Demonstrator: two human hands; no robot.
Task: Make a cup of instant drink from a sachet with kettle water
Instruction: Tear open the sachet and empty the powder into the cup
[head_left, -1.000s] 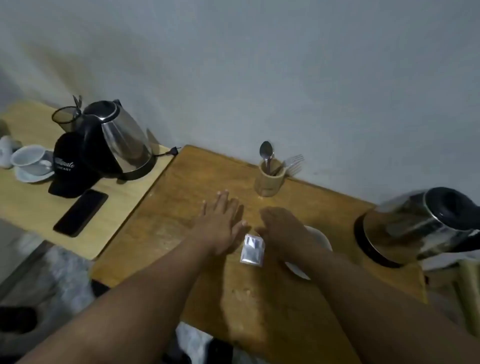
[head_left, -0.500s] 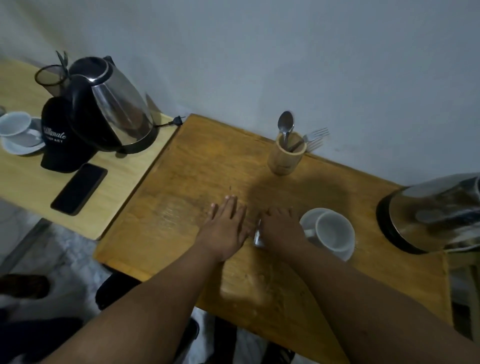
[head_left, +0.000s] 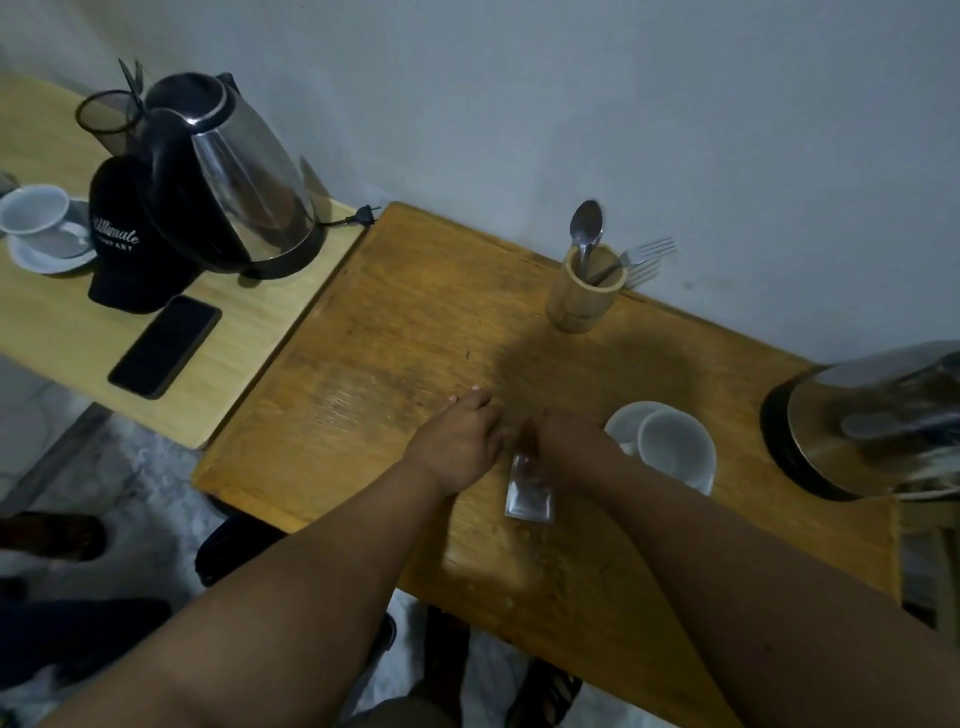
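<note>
Sachet (head_left: 529, 492): small, silvery, held upright above the near middle of the darker wooden table (head_left: 395, 332). Its top edge is hidden between the two hands; its lower part hangs free below them.

Left hand (head_left: 460, 441): fingers bent inward toward the sachet's top, appearing to pinch it. The contact itself is blurred, so the exact hold cannot be told.

Right hand (head_left: 566, 441): knuckles up, fingers curled down onto the sachet's top edge, pinching it. It sits just beside the left hand, nearly touching.

White cup (head_left: 675, 452): upright on a white saucer (head_left: 621, 423), just right of the right hand, mouth open.

Steel kettle (head_left: 872, 421): at the right end of the same table, on a black base, motion-blurred.

Bamboo holder (head_left: 584, 296): at the back of the table near the wall, holding a spoon (head_left: 586, 228) bowl-up and a fork (head_left: 647, 252) leaning right, tines up.

Second kettle (head_left: 234, 176): steel with black lid and handle, standing on the lighter side table (head_left: 52, 332) to the left; its plug (head_left: 361, 215) lies at the table's right edge.

Black cap (head_left: 124, 244): with white lettering, resting against that kettle's near side.

Black phone (head_left: 165, 345): lying flat, screen dark, in front of the cap.

Second cup (head_left: 34, 210): white, on a saucer, at the far left.

Mesh cup (head_left: 106, 117): dark, behind the second kettle, with scissors (head_left: 132, 80) standing in it.
</note>
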